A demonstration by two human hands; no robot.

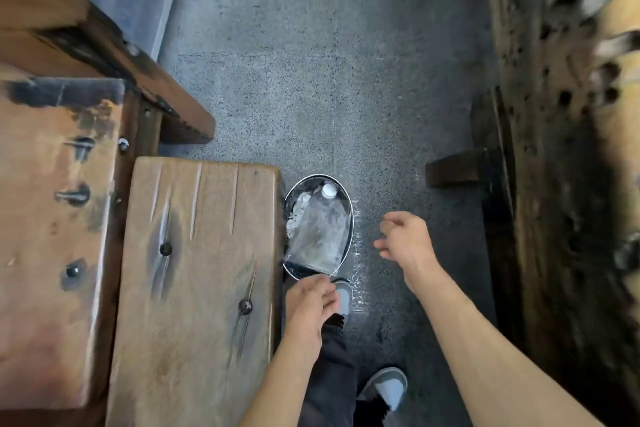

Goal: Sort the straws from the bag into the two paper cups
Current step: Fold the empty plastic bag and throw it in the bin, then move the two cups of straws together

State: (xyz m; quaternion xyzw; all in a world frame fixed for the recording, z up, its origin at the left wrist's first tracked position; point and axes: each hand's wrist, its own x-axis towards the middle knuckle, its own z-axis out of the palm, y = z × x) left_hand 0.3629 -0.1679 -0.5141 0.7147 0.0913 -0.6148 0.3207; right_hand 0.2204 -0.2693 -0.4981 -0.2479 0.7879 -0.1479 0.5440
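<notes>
Writing: none legible on any surface in view
Left hand [310, 300]: fingers loosely curled, holding nothing, hovering just above the near rim of the bin, over the corner of the bag
Right hand [403, 237]: raised over the floor to the right of the bin, fingers loosely bent, grip empty
Plastic bag [320, 236]: clear, lying inside the round waste bin [349, 215] beside crumpled paper [300, 206] and a white bottle cap [329, 190]; no straws can be made out in it
Bin: on the speckled grey floor [311, 97], right beside the end of the wooden counter [194, 270]
Person: standing, dark trousers, grey shoes [388, 386]
Focus: right edge blurred
</notes>
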